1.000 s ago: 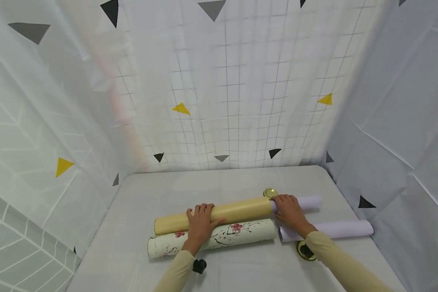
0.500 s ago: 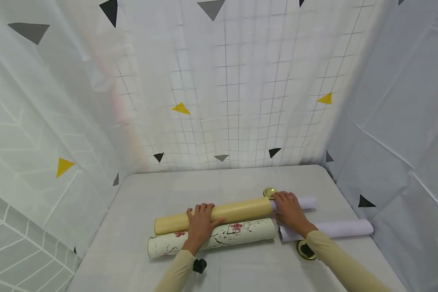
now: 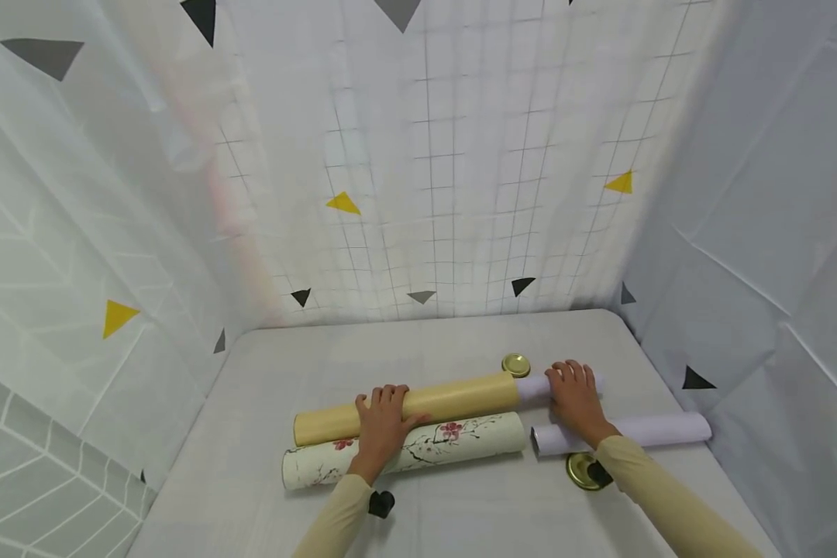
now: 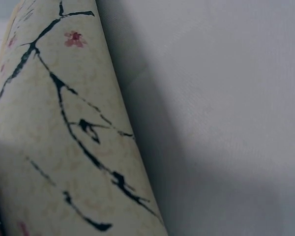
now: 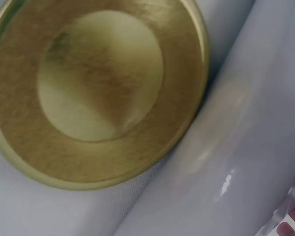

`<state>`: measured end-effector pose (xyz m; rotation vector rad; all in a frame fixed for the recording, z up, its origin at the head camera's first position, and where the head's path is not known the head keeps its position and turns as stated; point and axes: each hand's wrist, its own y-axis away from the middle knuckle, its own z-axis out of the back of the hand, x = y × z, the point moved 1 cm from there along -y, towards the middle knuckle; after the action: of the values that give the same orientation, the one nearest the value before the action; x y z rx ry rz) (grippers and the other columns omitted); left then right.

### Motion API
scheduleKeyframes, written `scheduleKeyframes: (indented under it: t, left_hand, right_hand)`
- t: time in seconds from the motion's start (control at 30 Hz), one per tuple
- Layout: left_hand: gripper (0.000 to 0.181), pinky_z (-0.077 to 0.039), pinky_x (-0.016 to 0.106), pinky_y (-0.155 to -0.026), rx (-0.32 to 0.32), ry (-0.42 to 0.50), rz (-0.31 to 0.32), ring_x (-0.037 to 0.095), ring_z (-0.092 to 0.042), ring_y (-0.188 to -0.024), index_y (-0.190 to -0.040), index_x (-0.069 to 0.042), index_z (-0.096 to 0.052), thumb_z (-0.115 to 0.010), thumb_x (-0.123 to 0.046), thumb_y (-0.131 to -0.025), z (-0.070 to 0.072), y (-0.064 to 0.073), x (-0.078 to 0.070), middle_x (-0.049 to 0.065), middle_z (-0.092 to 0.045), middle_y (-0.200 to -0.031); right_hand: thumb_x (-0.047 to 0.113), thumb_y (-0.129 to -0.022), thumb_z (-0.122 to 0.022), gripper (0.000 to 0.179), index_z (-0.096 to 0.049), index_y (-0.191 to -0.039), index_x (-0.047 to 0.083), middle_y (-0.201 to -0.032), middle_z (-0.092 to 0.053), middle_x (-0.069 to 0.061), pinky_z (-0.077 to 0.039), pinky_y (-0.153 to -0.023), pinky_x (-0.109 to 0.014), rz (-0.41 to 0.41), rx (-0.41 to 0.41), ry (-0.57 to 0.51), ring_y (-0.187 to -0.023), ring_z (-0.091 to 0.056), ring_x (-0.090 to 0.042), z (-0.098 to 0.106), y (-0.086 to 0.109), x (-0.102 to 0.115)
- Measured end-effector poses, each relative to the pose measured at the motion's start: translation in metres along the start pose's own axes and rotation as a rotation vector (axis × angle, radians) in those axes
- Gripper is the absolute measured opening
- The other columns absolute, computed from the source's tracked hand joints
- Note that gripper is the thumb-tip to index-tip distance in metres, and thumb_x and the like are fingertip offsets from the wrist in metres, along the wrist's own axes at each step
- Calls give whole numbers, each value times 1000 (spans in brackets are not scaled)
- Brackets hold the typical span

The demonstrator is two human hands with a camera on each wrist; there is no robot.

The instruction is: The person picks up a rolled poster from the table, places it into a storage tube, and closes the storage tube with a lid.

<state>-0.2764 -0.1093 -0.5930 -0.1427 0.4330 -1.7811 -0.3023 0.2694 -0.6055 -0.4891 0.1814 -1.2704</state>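
My left hand (image 3: 381,426) grips the yellow cardboard tube (image 3: 460,397) near its middle, fingers over the far side and thumb spread to the right. A lilac paper roll (image 3: 532,387) sticks out of the tube's right end. On that roll lies my right hand (image 3: 577,399), fingers bent over its far side. Nearer me, under my left wrist, a cream tube with a painted blossom branch (image 3: 460,443) lies alongside; it fills the left of the left wrist view (image 4: 69,123). How deep the roll sits inside the yellow tube is hidden.
A second lilac roll (image 3: 656,431) lies at the right, below my right forearm. One round gold lid (image 3: 516,365) is behind the yellow tube's right end. Another gold lid (image 3: 577,474) touches or nearly touches the second roll, partly behind my right wrist. White sheets wall the table.
The lilac roll slid slightly left into the yellow tube. After that my right hand moved right along the roll, away from the tube's mouth. My left hand stayed in place.
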Motion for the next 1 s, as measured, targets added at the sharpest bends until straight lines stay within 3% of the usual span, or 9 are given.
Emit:
scheduleKeyframes:
  t: [0.6,1.0]
  left_hand:
    - [67,-39,63,-102,21,39,17,31,-59,-117,-129,-19,-62,-64,-70,-86,-1,3,-2,7,-67,-123]
    - [68,-40,64,-102,-4,23,5,30,-60,-117,-130,-19,-62,-63,-70,-86,3,7,-5,7,-67,-124]
  right_hand:
    - [2,-74,-81,48,-63,-118,0,-119,-67,-22,-36,-109,-67,29,14,-13,-122,-56,-44,-2,-5,6]
    - [12,-80,-84,50,-62,-123,3,-122,-68,-18,-36,-112,-68,19,91,1,-125,-56,-41,1,-7,32]
